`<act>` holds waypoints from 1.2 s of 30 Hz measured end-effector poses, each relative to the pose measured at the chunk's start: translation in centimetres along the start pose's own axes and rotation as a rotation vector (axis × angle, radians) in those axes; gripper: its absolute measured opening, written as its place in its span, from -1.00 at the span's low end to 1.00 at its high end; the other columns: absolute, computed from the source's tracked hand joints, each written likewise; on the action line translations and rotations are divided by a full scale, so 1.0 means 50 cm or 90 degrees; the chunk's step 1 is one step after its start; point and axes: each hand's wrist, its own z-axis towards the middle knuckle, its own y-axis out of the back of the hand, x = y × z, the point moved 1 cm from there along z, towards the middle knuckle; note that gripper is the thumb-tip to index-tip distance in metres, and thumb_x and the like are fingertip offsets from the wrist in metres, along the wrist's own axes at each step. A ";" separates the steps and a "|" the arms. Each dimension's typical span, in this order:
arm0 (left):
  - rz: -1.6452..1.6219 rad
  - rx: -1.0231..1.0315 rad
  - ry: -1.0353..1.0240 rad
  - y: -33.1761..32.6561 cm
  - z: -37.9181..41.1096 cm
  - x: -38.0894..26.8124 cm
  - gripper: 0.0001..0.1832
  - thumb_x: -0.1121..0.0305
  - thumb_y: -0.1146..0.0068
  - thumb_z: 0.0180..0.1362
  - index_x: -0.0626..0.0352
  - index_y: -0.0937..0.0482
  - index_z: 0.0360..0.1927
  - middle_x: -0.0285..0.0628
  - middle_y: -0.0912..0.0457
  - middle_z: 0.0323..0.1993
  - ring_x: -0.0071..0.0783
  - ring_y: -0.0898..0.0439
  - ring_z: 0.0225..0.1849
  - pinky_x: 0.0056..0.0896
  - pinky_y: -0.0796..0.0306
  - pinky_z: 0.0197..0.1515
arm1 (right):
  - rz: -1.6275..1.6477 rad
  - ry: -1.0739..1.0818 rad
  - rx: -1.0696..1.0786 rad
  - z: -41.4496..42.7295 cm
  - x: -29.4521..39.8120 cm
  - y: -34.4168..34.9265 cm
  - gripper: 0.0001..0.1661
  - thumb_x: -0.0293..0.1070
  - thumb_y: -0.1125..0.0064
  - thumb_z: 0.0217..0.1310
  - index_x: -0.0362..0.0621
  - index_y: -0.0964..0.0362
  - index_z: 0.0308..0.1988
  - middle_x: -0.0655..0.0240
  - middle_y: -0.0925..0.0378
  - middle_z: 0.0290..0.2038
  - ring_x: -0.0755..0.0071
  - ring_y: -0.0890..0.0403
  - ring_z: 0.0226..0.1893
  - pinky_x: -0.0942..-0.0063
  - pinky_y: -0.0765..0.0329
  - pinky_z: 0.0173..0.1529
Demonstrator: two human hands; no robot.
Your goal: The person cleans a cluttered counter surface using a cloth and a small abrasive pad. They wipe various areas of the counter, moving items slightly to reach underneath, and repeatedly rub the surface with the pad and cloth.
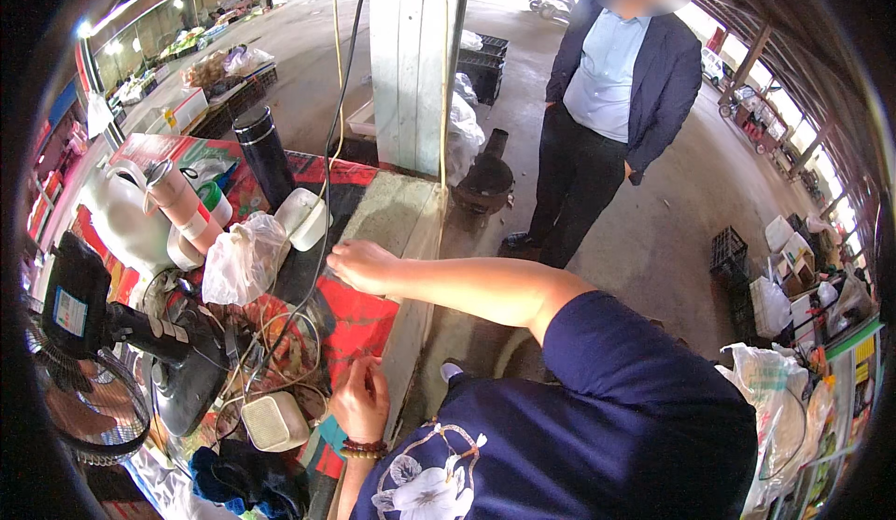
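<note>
My right hand (pixel 362 266) reaches across to the table's edge, fingers bent down by a black cable. What lies under its fingertips is hidden. A white plastic container (pixel 304 219) and a knotted clear plastic bag (pixel 245 257) are just beyond it. Lower down, my left hand (pixel 360 392), with a beaded bracelet (pixel 362 448) on its wrist, is curled over the red patterned table cover (pixel 364 324), with nothing visible in its fingers. A cream-coloured square device (pixel 274 422) sits near that hand, among tangled cables (pixel 290 317).
A black electric fan (pixel 175 373), a pink bottle (pixel 183 208), a white jug (pixel 126 222) and a black flask (pixel 262 156) crowd the table. Dark blue cloth (pixel 245 478) lies at its near end. A post (pixel 409 72) rises beyond; a person (pixel 605 100) stands past the table.
</note>
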 end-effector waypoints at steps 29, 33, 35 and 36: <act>-0.023 -0.010 -0.035 -0.003 0.005 0.003 -0.87 0.39 0.04 0.13 0.11 -0.56 -0.35 -0.05 -0.58 -0.50 -0.06 -0.58 -0.48 -0.25 -0.42 -0.46 | -0.013 0.013 -0.006 -0.005 -0.004 -0.003 -0.90 -0.41 0.01 0.02 -0.21 -0.34 -0.42 0.14 -0.45 -0.38 0.02 -0.49 -0.25 0.16 -0.44 -0.15; 0.020 0.011 0.020 -0.006 -0.009 0.024 -0.86 0.36 -0.03 0.05 0.02 -0.55 -0.29 -0.10 -0.55 -0.56 -0.17 -0.56 -0.53 -0.21 -0.40 -0.57 | 0.285 -0.290 0.077 0.045 0.043 0.033 -0.63 -0.22 0.22 0.08 -0.22 -0.41 -0.57 0.01 -0.50 -0.45 0.06 -0.52 -0.44 0.12 -0.42 -0.32; 0.047 0.023 0.007 -0.012 -0.003 0.027 -0.85 0.32 -0.03 0.04 0.01 -0.53 -0.29 -0.11 -0.56 -0.55 -0.15 -0.56 -0.53 -0.17 -0.40 -0.54 | 0.191 -0.209 -0.008 0.033 -0.003 -0.006 -0.69 -0.24 0.16 0.09 -0.17 -0.42 -0.55 0.04 -0.49 -0.52 0.10 -0.52 -0.44 0.16 -0.42 -0.36; 0.044 0.045 0.040 0.003 -0.006 0.017 -0.85 0.34 -0.05 0.02 0.02 -0.53 -0.30 -0.13 -0.56 -0.55 -0.14 -0.56 -0.52 -0.17 -0.40 -0.51 | 0.101 -0.138 0.072 0.024 0.019 0.029 -0.78 -0.29 0.08 0.09 -0.18 -0.39 -0.50 0.06 -0.46 -0.54 0.09 -0.54 -0.42 0.19 -0.45 -0.34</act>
